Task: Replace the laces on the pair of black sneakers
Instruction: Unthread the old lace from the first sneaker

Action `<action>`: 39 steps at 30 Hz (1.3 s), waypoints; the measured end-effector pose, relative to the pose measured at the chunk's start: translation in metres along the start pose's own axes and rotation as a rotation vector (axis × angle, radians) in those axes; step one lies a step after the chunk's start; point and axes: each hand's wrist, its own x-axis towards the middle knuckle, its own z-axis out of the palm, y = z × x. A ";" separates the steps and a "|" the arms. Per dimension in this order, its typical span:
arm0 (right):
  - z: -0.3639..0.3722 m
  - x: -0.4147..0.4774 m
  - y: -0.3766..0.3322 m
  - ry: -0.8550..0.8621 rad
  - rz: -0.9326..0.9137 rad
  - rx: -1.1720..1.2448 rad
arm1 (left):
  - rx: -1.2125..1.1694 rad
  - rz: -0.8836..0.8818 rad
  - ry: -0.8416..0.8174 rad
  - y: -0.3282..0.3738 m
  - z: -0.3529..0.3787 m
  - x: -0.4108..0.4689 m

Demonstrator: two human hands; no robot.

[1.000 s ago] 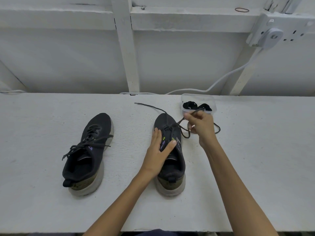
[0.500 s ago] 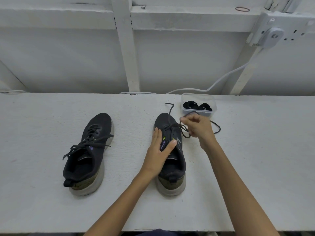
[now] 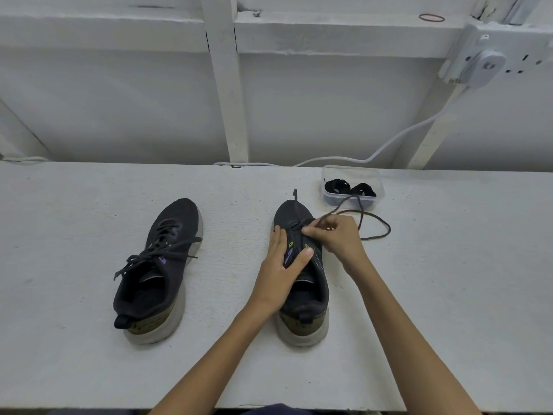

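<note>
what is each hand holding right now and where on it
Right hand pinches the lace where it leaves the front eyelets; left hand presses flat on the sneaker midfoot.

Sneakers (image 3: 302,274) abreast — container (image 3: 353,187) behind-right

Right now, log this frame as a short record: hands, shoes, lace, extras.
left hand: presses the right-side sneaker down, fingers straight
right hand: pinches lace near the front eyelets
lace: loose loop on table, right of that sneaker
left-side sneaker: laced, untied, untouched
container: clear, behind, holds rolled black laces
</note>
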 end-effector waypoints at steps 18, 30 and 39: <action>-0.013 0.009 -0.011 0.334 -0.111 0.204 | 0.011 -0.006 -0.010 0.000 0.000 -0.001; -0.011 0.006 -0.012 0.303 -0.106 0.129 | 0.014 0.000 -0.006 0.000 0.001 0.000; 0.003 -0.001 0.009 0.107 -0.061 -0.027 | 0.027 -0.006 -0.006 0.001 0.000 -0.001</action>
